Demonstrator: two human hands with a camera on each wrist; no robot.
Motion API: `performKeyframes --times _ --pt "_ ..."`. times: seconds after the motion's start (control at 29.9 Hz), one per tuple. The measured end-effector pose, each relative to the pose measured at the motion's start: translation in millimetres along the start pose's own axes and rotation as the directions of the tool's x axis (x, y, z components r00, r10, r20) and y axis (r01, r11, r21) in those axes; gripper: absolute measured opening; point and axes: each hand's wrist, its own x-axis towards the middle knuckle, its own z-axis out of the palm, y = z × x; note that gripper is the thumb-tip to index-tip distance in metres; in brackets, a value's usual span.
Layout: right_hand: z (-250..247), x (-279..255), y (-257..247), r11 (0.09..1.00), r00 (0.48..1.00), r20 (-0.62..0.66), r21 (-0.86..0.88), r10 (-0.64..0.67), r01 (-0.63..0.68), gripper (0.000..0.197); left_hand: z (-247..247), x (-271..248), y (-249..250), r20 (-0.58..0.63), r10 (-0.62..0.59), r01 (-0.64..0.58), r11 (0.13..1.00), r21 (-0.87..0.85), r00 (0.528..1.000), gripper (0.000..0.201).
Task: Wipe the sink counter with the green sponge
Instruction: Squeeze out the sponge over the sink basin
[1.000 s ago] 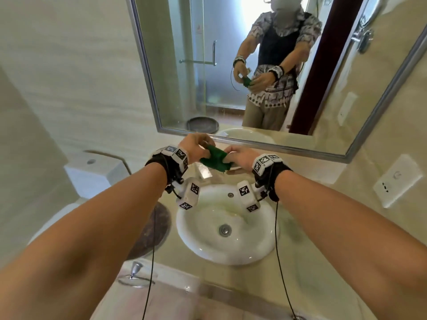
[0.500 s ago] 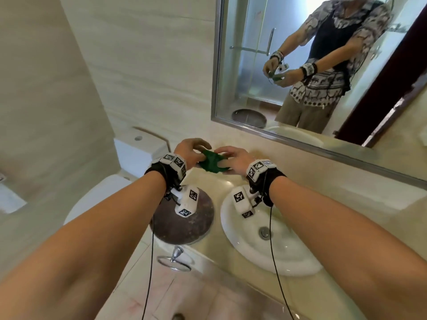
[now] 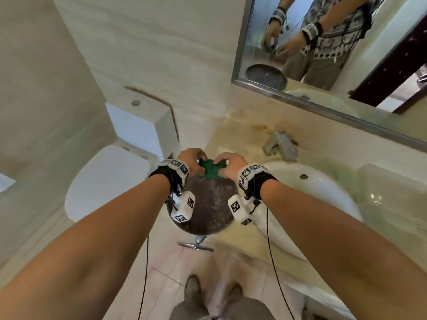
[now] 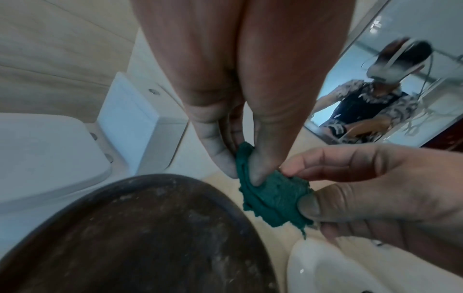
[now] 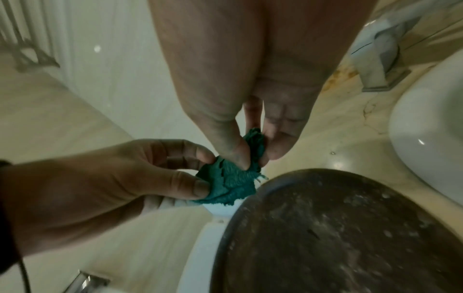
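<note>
The green sponge [image 3: 211, 168] is a thin, ragged, crumpled pad held in the air between both hands, above the far rim of a dark round lid. My left hand [image 3: 193, 159] pinches its left end between thumb and fingers [image 4: 260, 168]. My right hand [image 3: 227, 162] pinches its right end [image 5: 240, 154]. In the left wrist view the sponge [image 4: 273, 198] hangs above the lid and the beige counter. In the right wrist view the sponge [image 5: 230, 182] is folded between the two grips. The beige sink counter [image 3: 238, 137] lies below and beyond, with brown stains near the wall.
A dark round dusty lid [image 3: 208, 204] sits left of the white basin [image 3: 312, 192]. A metal faucet [image 3: 280, 146] stands behind the basin. A toilet [image 3: 104, 181] with its cistern [image 3: 141, 128] is at the left. The mirror [image 3: 335, 47] hangs above.
Both hands, still holding the sponge, have shifted from above the basin leftwards to above the dark lid. The head view has swung left and down.
</note>
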Motion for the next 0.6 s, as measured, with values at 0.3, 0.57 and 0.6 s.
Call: performKeyframes --times 0.3,0.57,0.6 --pt "57 54 43 0.932 0.97 0.235 -0.361 0.063 0.027 0.029 54 34 -52 0.124 -0.155 0.13 0.973 0.19 0.98 0.042" --pt "72 84 76 0.913 0.939 0.333 -0.403 0.084 0.061 0.029 89 56 -78 0.159 -0.22 0.18 0.956 0.232 0.962 0.042" --pt "72 86 77 0.916 0.936 0.339 -0.397 0.089 0.057 0.029 89 57 -79 0.165 -0.221 0.176 0.952 0.25 0.961 0.043"
